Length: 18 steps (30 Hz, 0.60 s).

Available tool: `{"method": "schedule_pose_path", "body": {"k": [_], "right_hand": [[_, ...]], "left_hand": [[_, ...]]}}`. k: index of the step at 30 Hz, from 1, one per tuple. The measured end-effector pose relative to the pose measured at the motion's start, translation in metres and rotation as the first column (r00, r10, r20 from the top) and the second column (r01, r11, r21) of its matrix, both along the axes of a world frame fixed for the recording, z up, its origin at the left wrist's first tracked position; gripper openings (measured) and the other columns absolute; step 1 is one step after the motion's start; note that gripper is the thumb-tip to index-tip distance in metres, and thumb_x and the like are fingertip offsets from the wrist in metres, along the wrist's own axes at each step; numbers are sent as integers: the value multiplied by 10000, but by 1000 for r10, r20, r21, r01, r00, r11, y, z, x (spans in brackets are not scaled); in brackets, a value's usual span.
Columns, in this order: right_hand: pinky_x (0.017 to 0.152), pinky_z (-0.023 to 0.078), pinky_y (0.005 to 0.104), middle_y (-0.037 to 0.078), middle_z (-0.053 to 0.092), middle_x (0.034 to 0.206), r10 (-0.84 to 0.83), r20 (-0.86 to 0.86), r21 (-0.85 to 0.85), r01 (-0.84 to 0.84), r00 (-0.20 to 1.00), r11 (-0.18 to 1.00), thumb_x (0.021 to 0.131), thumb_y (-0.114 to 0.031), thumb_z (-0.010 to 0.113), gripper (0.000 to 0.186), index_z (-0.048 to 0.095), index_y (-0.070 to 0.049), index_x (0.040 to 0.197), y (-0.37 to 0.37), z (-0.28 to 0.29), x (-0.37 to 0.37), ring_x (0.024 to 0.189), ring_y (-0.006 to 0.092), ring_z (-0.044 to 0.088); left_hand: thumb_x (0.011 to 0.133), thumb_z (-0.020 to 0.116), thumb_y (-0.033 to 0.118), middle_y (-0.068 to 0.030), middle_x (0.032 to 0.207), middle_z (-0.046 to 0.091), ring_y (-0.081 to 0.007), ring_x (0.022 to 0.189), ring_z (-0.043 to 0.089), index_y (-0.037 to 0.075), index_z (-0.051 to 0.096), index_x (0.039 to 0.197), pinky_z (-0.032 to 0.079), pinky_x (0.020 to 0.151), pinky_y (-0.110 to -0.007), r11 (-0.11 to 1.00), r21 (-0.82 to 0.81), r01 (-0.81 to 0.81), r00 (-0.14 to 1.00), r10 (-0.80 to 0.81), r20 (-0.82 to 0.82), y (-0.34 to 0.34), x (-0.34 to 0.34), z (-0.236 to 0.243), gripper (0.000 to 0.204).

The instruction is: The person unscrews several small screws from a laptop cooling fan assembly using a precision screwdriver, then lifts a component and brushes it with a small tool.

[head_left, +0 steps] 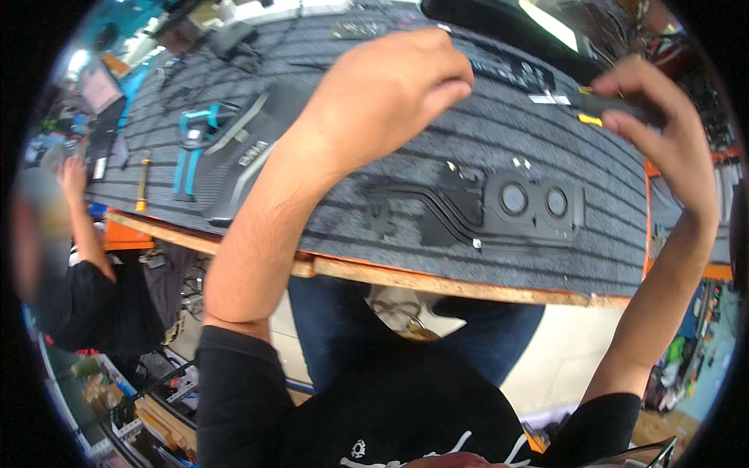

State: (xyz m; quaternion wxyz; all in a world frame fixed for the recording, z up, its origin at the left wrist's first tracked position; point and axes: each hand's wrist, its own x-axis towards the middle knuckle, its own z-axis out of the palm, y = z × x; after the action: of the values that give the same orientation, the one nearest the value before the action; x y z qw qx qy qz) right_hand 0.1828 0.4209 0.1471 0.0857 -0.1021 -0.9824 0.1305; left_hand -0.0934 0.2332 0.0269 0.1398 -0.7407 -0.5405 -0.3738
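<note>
My left hand [409,78] is raised over the upper middle of the grey ribbed mat [601,249], fingers curled; whatever it may hold is hidden. At the upper right, my right hand [655,132] curves its fingers and thumb around a dark slim object [585,102] with a silver strip. A small yellow piece [590,119] lies by the right thumb, and a black strip-like part [530,76] is between and behind my hands. Below them lies a black heatsink assembly [491,222] with two round openings and curved pipes. Left of my forearm are a black padded item [222,183] and a teal-and-black tool [186,168].
A yellow-handled tool [142,183] lies near the bench's wooden front edge [390,277]. A co-worker [94,304] is at the left, their hand [74,175] on the bench. Cables [234,51] and a long black object [468,12] are at the back; crowded shelving [686,343] stands at right.
</note>
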Motion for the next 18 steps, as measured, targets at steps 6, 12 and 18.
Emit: {"method": "schedule_pose_path", "body": {"k": [6, 12, 18], "right_hand": [[915, 461, 247, 10, 647, 1210, -287, -250, -436, 158, 925, 886, 894, -122, 814, 309, 716, -25, 1171, 63, -108, 65, 1056, 118, 607], [710, 373, 182, -29, 628, 1239, -463, -299, -661, 169, 834, 731, 920, -140, 788, 292, 713, -51, 1188, 76, -148, 75, 942, 29, 540], [897, 428, 227, 21, 631, 1252, -401, -282, -635, 143, 872, 759, 913, -118, 775, 287, 699, -22, 1173, 72, -146, 76, 1064, 96, 577]], "left_hand": [[937, 709, 168, -188, 989, 734, -391, 948, 706, 18, 781, 1010, 559, 856, -447, 833, -326, -448, 894, 415, -168, 6, -73, 61, 182], [939, 721, 220, -127, 1014, 767, -313, 953, 731, 72, 780, 1023, 564, 848, -418, 730, -509, -456, 872, 252, -420, 56, -162, 9, 180], [928, 728, 249, -104, 1003, 773, -311, 990, 738, 127, 797, 1069, 587, 879, -457, 806, -343, -483, 823, 285, -491, 61, -160, -14, 200]]}}
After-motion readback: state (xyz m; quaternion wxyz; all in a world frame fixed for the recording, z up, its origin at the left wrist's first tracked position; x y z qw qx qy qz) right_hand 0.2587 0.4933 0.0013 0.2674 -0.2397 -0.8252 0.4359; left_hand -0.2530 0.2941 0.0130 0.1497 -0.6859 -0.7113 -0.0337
